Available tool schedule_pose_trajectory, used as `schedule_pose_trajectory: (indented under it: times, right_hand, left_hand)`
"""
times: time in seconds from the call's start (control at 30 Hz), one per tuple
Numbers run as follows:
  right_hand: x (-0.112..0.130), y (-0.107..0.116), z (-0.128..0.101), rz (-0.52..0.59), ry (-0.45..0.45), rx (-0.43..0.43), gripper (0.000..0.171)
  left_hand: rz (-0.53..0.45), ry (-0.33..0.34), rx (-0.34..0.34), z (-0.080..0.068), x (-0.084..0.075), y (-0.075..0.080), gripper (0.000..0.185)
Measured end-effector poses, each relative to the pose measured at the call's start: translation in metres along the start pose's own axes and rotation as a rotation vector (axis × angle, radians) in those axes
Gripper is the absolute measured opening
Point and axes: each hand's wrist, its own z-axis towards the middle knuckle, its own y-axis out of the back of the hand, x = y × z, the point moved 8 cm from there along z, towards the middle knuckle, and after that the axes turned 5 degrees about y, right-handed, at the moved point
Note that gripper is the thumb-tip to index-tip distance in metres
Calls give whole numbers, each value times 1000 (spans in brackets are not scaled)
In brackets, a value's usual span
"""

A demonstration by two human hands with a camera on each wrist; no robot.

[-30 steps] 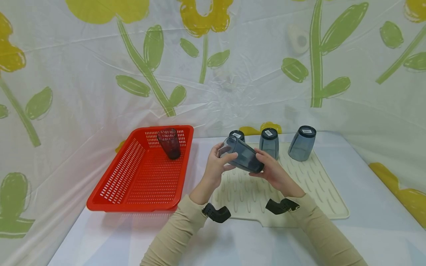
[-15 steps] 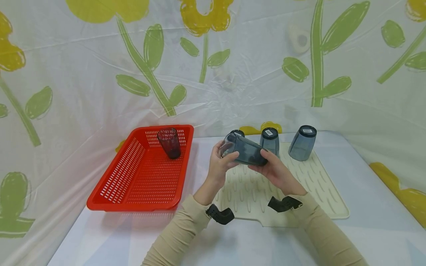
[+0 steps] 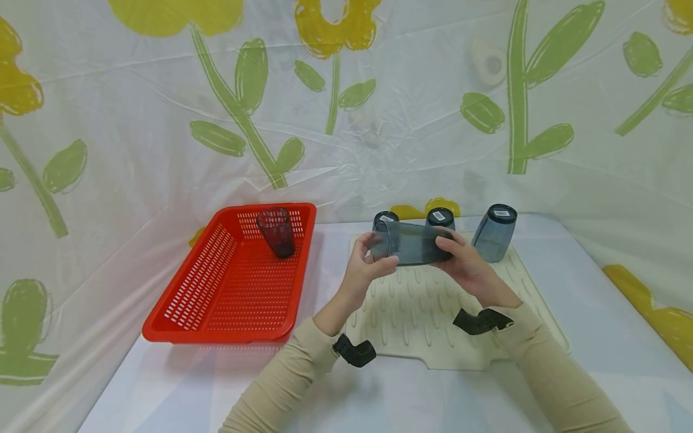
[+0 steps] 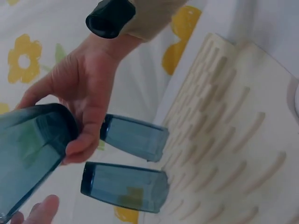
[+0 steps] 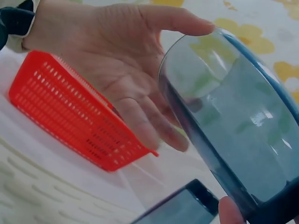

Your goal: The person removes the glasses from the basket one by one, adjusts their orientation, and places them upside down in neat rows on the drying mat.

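Note:
A smoky blue drinking glass (image 3: 414, 245) lies nearly level in the air above the drying mat (image 3: 411, 325). My left hand (image 3: 364, 272) holds it by the rim end, with thumb and fingers on either side. At the dark, thick base my right hand (image 3: 472, 273) grips it. The left wrist view has the right hand (image 4: 86, 88) curled round the base of the glass (image 4: 28, 154). From the right wrist, the left thumb touches the rim of the clear-walled glass (image 5: 233, 116), and other fingers of the left hand (image 5: 126, 70) reach behind it.
Upside-down glasses stand along the mat's back: one at right (image 3: 495, 234), one in the middle (image 3: 441, 218), one at left (image 3: 385, 217), the last two partly hidden. Left of the mat sits a red basket (image 3: 219, 337) with a glass (image 3: 278, 234) leaning inside.
The held glass has turned from a slant with its base low to nearly level. My right hand has moved up and right with the base; my left hand has shifted slightly right.

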Motion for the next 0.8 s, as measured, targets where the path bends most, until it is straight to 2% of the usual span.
schedule_pose_trajectory:
  times: [0.17,0.27,0.5,0.73,0.8]
  right_hand:
    - [13,10,-2,-162,8,-15,35]
    - [21,14,-2,-245,18,-20,33]
    - [40,22,-6,-345,43,-22,27]
    - [60,39,-11,-670,11,-46,36]
    - [65,43,-13,-727,12,-47,36]
  left_hand:
    - [141,89,37,-2,2,-2,88]
    - [213,124,43,-2,4,-2,78]
    - [351,154,-9,-2,7,5,81]
    - [439,164,-90,-8,-2,15,86]
    - [473,167,-122,-9,-6,18,86]
